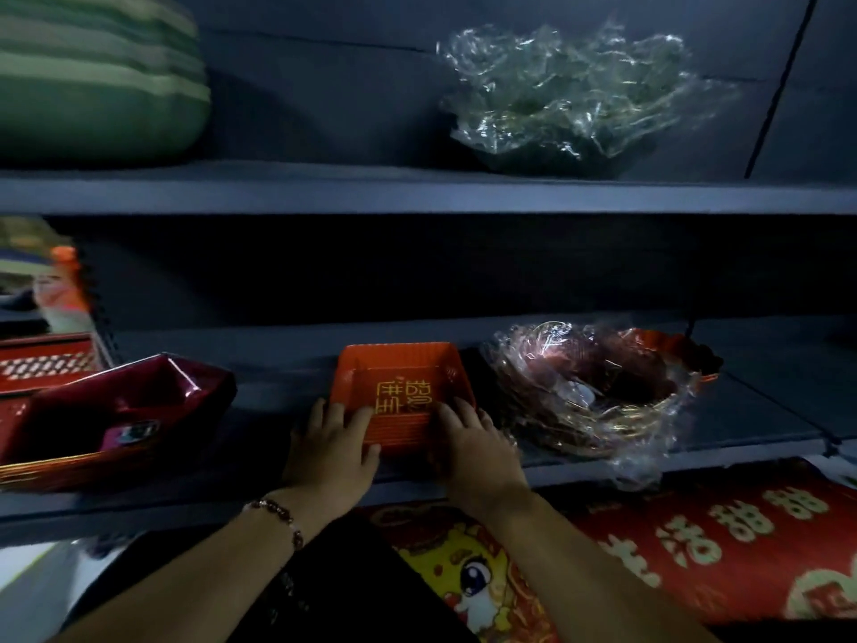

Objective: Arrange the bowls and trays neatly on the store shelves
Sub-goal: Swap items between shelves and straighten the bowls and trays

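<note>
An orange square tray [399, 378] with gold characters sits on the lower dark shelf [278, 387], near its front edge. My left hand [331, 450] grips the tray's front left corner, fingers over the rim and thumb at the front wall. My right hand [473, 450] holds the front right corner the same way. A dark red glossy tray [134, 401] lies on a stack to the left. To the right sits a pile of bowls in crinkled clear wrap [589, 392].
The upper shelf [417, 197] carries a plastic-wrapped dark bowl [556, 104] and green striped stacked items [92, 81] at the left. Red perforated trays [41, 364] sit far left. Below the lower shelf lies a red printed banner [695, 545] with a cartoon figure.
</note>
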The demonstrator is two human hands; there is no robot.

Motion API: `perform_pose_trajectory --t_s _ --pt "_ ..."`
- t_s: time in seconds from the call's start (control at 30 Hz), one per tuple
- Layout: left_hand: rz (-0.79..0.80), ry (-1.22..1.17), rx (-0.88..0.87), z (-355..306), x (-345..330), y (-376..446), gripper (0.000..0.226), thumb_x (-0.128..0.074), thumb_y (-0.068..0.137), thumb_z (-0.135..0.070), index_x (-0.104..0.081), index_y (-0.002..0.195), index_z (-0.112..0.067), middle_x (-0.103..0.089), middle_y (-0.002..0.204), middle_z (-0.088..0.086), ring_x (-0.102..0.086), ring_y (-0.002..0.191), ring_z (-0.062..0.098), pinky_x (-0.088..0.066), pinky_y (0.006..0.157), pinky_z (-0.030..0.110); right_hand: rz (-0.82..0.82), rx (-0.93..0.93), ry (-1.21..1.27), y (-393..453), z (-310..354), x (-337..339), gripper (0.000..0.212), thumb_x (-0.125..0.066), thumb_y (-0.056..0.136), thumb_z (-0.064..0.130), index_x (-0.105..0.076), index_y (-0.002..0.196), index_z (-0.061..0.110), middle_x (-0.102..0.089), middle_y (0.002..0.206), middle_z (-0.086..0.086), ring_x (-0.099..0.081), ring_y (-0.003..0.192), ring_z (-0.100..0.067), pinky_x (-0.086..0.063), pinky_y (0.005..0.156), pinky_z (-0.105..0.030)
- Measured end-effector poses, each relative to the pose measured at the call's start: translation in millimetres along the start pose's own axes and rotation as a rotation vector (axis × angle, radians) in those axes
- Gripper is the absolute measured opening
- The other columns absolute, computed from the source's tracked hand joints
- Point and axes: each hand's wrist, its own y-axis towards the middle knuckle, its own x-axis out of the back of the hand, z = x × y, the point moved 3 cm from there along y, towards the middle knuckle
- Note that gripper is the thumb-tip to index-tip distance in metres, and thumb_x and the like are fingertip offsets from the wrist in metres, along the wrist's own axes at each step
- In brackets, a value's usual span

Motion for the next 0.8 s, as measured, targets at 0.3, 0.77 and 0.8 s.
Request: perform_pose_trajectory --t_s 0.3,0.77,0.8 --pt "0.016 -0.784 0.368 35 7 -9 0.032 -0.047 0.093 -0.054 -0.042 0.118 -0.035 -0.034 0.145 0.007 -0.047 0.118 0.025 -0.044 0.095 0.042 -0.153 -0.409 1.075 6 6 -7 0.047 -0.063 0.086 0.045 -0.047 0.126 0.024 -0.056 0.127 -0.002 -0.056 0.115 -0.021 -0.045 0.101 -0.045" --pt "0.364 -1.222 0.663 38 22 -41 0.016 -0.055 0.094 -0.019 -0.063 0.105 -0.012 -0.069 0.097 0.008 -0.065 0.092 0.022 -0.054 0.069 0.036 0.205 -0.885 1.530 -24 34 11 0.024 -0.040 0.096 0.015 -0.061 0.104 0.006 -0.062 0.080 -0.019 -0.063 0.065 -0.033 -0.054 0.054 -0.049" --pt "0.373 -1.212 0.652 37 32 -51 0.015 -0.054 0.094 -0.016 -0.066 0.100 -0.010 -0.070 0.094 0.009 -0.066 0.092 0.025 -0.055 0.073 0.039 0.225 -0.917 1.537 -32 37 16 0.025 -0.039 0.096 0.015 -0.061 0.104 0.005 -0.064 0.086 -0.021 -0.064 0.073 -0.035 -0.052 0.060 -0.055"
